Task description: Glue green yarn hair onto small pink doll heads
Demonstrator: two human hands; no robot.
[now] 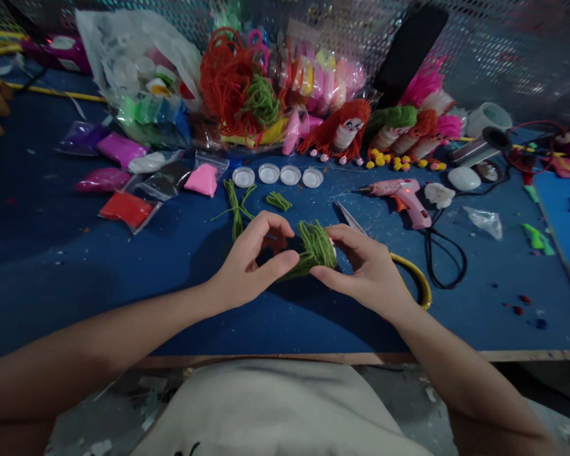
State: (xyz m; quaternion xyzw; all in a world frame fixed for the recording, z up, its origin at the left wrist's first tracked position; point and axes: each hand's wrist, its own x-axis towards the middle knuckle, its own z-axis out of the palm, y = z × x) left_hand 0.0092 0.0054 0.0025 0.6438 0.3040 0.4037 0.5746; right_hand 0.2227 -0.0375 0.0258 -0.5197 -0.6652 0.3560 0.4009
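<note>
In front of me is a small piece covered with green yarn hair point(316, 244), like the yarn-haired dolls at the back, with a white patch at its right side. My right hand point(368, 269) grips this piece between thumb and fingers. At its left, my left hand point(259, 259) curves round with thumb and forefinger apart. Green strands trail below toward the left thumb. Scissors with yellow handles point(425, 285) lie partly under my right hand. Beyond my left hand rest a tied bundle of green yarn point(236, 212) and a short cut piece of green yarn point(278, 201).
Behind are white round caps point(291, 175), finished yarn-haired dolls point(346, 130), and a heap of orange yarn point(225, 76). Bags of coloured clay point(128, 209) lie left. A pink glue gun point(403, 196) with a black cord lies right, near a white egg-shaped piece point(463, 178).
</note>
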